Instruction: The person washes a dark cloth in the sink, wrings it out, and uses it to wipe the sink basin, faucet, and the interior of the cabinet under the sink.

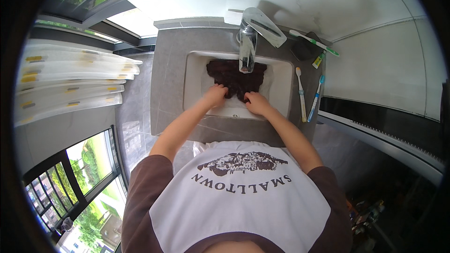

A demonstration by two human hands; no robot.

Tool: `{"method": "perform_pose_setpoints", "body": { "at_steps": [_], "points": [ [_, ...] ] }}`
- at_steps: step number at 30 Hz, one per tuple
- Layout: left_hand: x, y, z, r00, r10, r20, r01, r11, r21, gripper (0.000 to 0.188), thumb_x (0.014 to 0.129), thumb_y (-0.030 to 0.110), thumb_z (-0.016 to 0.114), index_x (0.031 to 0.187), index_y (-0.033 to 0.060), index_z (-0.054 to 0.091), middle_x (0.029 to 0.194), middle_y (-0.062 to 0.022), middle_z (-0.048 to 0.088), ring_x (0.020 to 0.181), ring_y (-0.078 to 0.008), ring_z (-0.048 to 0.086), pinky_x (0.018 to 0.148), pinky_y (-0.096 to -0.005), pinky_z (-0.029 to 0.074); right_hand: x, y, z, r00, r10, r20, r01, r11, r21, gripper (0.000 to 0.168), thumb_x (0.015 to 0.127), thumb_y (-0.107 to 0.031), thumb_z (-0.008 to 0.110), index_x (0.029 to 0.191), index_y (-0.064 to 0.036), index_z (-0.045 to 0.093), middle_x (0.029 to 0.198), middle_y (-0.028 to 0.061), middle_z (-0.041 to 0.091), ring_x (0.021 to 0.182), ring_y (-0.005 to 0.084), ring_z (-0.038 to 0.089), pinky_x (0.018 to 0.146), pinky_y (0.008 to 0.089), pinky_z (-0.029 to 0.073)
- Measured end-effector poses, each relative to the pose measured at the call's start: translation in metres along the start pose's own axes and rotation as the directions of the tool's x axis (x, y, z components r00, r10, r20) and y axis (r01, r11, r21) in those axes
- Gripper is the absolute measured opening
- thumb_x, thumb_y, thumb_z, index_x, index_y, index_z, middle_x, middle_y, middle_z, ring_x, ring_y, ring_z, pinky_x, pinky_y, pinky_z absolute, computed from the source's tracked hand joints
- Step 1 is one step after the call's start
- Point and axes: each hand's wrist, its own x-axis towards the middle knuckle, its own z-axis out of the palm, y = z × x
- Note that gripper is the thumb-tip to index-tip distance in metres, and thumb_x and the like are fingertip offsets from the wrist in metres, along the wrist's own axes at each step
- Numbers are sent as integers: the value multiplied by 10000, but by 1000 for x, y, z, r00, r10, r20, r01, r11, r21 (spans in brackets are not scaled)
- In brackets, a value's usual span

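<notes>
A dark brown cloth (235,73) lies spread in the white washbasin (192,77), in what looks like shallow water. My left hand (216,95) grips the cloth's lower left edge with curled fingers. On the other side, my right hand (257,103) pinches its lower right edge. Between the two hands the near edge of the cloth bunches and dips. Over the far part of the cloth hangs the chrome faucet (248,45), its spout covering a little of the fabric. The fingertips are partly hidden in the folds.
Two toothbrushes (301,95) lie right of the basin on the grey countertop (168,88). Behind them are a green-and-white toothbrush (313,41), a dark soap dish (299,51) and a small toothpaste tube (318,60). A patterned curtain (77,80) and windows (89,161) stand at left.
</notes>
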Motion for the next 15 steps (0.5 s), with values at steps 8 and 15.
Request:
{"method": "perform_pose_setpoints", "body": {
  "at_steps": [8,15],
  "points": [
    [-53,0,-67,989,-11,147,56,952,-302,172,698,100,468,808,32,582,861,-157,584,812,-310,540,695,-372,427,-37,-16,-65,987,-1,158,-43,960,276,205,738,-172,479,907,-63,519,836,144,573,785,302,545,684,377,427],
    [-101,49,-178,937,30,-349,-152,932,-329,113,705,69,443,758,3,517,713,-139,525,705,-288,512,633,-355,406,-75,-66,-176,931,-329,-157,357,911,209,171,737,-112,530,885,-28,506,819,116,552,750,254,534,669,323,420]
  ]
}}
